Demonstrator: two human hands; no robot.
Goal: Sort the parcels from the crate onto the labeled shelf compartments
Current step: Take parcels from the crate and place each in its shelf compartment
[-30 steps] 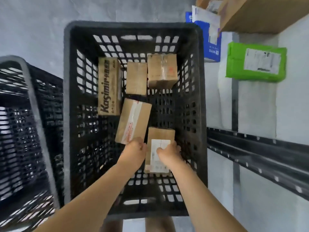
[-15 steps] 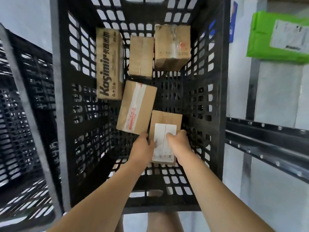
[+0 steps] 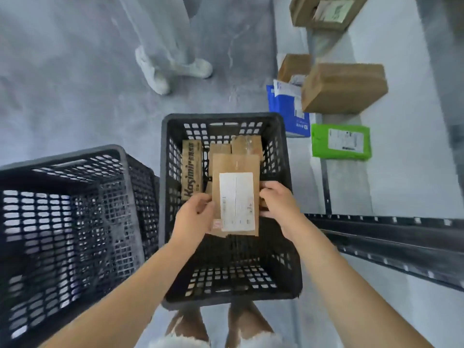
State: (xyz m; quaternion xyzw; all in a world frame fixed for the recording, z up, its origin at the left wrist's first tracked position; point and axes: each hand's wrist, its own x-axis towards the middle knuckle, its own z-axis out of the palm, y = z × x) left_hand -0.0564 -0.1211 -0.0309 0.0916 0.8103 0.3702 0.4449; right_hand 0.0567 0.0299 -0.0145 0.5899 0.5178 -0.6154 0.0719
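Observation:
A brown cardboard parcel [image 3: 236,167] with a white label is lifted above the black crate [image 3: 288,247]. My left hand [image 3: 192,218] grips its left edge and my right hand [image 3: 278,203] grips its right edge. Beneath it in the crate lie a long "Kasimir" box [image 3: 192,169] and other brown boxes [image 3: 247,145], partly hidden by the held parcel. The white shelf [image 3: 401,172] stands to the right.
A second black crate [image 3: 62,222] sits at the left. On the shelf lie a green parcel [image 3: 340,141], a blue-and-white parcel [image 3: 286,106], a large brown box [image 3: 344,87] and more boxes further back. A dark shelf rail [image 3: 386,237] juts out at right. A person's feet [image 3: 173,69] stand ahead.
Both hands have raised the labelled parcel out of the crate bottom. The view has pulled back and up, showing the floor, a person's feet and more shelf.

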